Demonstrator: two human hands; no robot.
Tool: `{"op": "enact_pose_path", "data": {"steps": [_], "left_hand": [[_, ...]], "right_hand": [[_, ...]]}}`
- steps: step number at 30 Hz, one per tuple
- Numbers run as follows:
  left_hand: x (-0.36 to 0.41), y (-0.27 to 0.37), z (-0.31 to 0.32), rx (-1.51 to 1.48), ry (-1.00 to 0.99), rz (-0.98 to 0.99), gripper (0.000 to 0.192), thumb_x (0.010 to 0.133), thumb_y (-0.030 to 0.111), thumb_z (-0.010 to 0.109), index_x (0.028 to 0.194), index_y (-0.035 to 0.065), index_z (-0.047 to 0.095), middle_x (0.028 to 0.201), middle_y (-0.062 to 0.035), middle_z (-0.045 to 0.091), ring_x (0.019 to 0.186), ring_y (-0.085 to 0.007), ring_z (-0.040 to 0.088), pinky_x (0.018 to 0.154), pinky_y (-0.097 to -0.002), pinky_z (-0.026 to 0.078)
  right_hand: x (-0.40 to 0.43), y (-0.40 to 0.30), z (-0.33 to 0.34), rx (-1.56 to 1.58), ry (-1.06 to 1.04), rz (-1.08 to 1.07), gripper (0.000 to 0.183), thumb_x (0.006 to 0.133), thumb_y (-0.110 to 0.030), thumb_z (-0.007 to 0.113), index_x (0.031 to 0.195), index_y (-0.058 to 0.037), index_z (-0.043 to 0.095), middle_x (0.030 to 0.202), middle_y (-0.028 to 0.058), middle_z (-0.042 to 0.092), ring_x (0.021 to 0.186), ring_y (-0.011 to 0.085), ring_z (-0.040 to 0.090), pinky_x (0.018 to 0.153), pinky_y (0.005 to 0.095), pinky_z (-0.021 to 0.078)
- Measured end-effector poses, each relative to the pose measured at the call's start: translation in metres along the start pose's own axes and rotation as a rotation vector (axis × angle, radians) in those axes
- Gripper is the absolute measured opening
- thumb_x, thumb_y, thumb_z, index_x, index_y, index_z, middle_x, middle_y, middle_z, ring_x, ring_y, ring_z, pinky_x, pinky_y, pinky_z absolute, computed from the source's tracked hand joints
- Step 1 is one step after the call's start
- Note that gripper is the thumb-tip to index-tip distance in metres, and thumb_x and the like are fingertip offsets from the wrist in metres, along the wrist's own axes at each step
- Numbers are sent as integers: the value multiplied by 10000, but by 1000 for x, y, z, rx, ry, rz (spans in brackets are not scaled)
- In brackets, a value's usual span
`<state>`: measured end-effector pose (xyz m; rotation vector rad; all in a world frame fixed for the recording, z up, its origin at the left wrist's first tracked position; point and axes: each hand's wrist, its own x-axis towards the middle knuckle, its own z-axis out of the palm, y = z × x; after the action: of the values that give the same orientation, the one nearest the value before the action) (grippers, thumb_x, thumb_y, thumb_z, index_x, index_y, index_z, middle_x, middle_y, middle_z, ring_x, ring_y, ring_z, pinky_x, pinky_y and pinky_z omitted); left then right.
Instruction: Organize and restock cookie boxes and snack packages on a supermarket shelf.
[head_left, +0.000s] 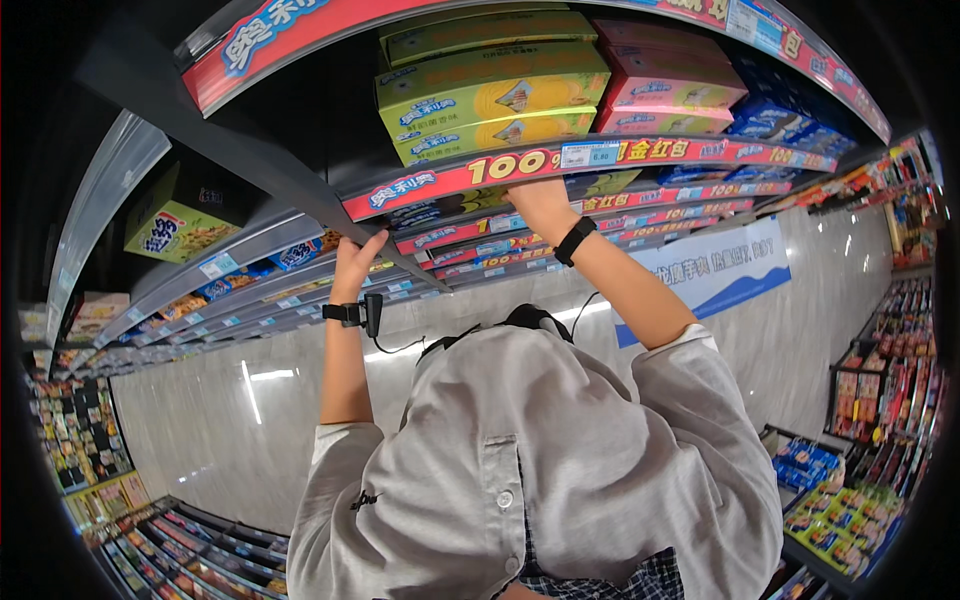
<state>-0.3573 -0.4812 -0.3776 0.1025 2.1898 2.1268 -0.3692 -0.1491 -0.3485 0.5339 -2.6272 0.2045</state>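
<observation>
My left hand (358, 259) is at the dark shelf upright (322, 180), its thumb and fingers near the upright's edge; whether it grips anything is unclear. My right hand (538, 201) reaches in beneath the red promotional strip (450, 176) of an upper shelf, its fingers mostly hidden. Dark and yellow-green packages (480, 201) lie on the shelf just behind and beside it. Above the strip, green Oreo boxes (495, 86) stand stacked, with pink boxes (671, 75) and blue packs (780, 112) to their right.
More shelves with price tags run down to the left, holding a green box (180, 214) and blue snack packs (300, 253). A blue-and-white floor sign (705, 274) lies on the grey floor (225, 420) at right. Stocked displays (847, 517) stand at lower right and further shelving (187, 555) at lower left.
</observation>
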Motion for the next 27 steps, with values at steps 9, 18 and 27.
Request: {"op": "enact_pose_path", "data": {"steps": [9, 18, 27], "left_hand": [[-6, -17, 10, 146, 190, 64, 375, 899, 163, 692, 1195, -31, 569, 1153, -44, 619, 1044, -131, 540, 933, -272, 403], [-26, -44, 19, 74, 255, 103, 427, 968, 27, 558, 1376, -19, 442, 1315, -79, 569, 1198, -152, 521, 1033, -279, 360], [-33, -53, -9, 403, 289, 78, 339, 970, 99, 590, 1295, 42, 509, 1050, 14, 606, 842, -51, 519, 739, -210, 436]], "right_hand": [[-14, -15, -29, 160, -150, 87, 337, 725, -227, 720, 1031, -107, 649, 1049, 117, 623, 1043, 297, 585, 849, 521, 445], [-87, 0, -37, 586, 23, -93, 291, 776, -186, 698, 1052, -114, 640, 1330, 115, 505, 1322, 355, 390, 1101, 600, 278], [-204, 56, -1, 531, -866, -26, 374, 818, -319, 616, 1124, -107, 645, 1013, 137, 678, 967, 340, 646, 843, 470, 507]]}}
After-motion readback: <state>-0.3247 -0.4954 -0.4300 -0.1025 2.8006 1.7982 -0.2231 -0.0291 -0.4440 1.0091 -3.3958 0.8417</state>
